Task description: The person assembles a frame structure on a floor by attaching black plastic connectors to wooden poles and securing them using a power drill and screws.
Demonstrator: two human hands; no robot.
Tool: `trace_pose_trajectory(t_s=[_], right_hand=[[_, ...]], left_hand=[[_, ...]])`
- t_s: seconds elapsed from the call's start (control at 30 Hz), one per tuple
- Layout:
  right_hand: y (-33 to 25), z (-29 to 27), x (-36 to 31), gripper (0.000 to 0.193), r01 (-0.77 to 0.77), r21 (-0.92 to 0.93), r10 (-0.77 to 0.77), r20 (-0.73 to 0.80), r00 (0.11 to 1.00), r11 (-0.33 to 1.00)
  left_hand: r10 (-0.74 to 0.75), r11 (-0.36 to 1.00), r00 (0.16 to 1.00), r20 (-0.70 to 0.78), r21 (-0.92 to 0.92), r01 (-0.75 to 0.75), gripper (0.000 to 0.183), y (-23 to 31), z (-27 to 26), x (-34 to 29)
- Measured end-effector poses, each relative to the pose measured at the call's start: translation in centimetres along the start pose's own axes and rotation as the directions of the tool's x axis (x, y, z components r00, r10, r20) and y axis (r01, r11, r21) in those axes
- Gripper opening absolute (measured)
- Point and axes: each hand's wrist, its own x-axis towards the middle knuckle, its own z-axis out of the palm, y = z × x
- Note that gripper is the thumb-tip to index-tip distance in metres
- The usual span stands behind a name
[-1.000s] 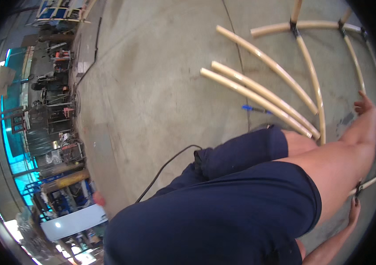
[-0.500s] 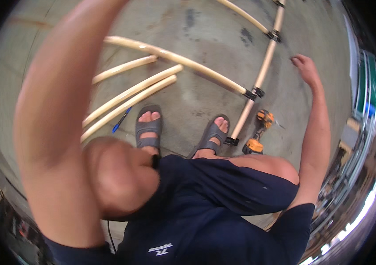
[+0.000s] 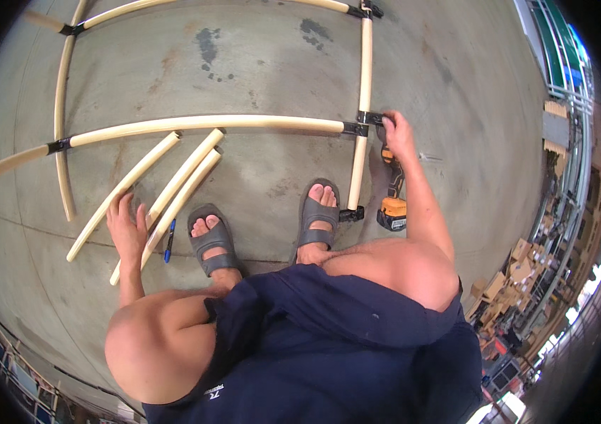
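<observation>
Here, three loose cream pipes (image 3: 184, 173) lie on the grey floor (image 3: 279, 78), smooth and glossy with dark ends. The left hand (image 3: 128, 232) is over them, fingers loosely spread. The right hand (image 3: 401, 136) curls beside one cream pipe frame (image 3: 209, 124) with five black joints and one orange-and-black drill (image 3: 394, 182); whether it grips either, I cannot tell. One blue marker (image 3: 170, 242) lies near the pipes.

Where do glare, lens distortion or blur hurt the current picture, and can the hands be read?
Head view: the long pale pipe bows and the corners go black; head view: glare patches blow out near the right rim, beyond the cardboard boxes; head view: the left hand and right hand look fairly sharp.
</observation>
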Motion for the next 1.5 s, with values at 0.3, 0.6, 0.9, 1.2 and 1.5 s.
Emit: trace_pose_trajectory(t_s=[0.3, 0.6, 0.9, 1.2, 1.5], right_hand=[[-7.4, -0.9, 2.2, 0.025, -0.043, 0.219, 0.011, 0.142, 0.990, 0.975], [-4.4, -2.7, -13.7, 0.019, 0.090, 0.045, -0.100, 0.327, 0.940, 0.995], [-6.3, 0.1, -23.9, 0.041, 0.136, -0.075, -0.112, 0.259, 0.959, 0.988], [-4.1, -1.2, -29.3, 0.050, -0.105, -0.017, 0.106, 0.190, 0.976, 0.994], [-8.4, -8.0, -22.3, 0.045, -0.397, 0.854, 0.399, 0.253, 0.881, 0.336]], left_hand=[[0.072, 0.997, 0.992, 0.105, 0.012, -0.074, 0.039, 2.2, -0.5, 0.6], [0.332, 0.943, 0.883, 0.333, -0.125, -0.308, 0.038, 5.0, -4.5, 7.0], [0.656, 0.732, 0.625, 0.423, -0.154, -0.664, 0.032, 15.9, -8.7, 16.8], [0.757, 0.404, 0.100, 0.645, -0.342, -0.849, 0.033, 32.6, 1.5, 18.2], [0.790, 0.415, 0.234, 0.567, -0.775, 0.476, 0.052, 41.9, 11.4, 6.2]])
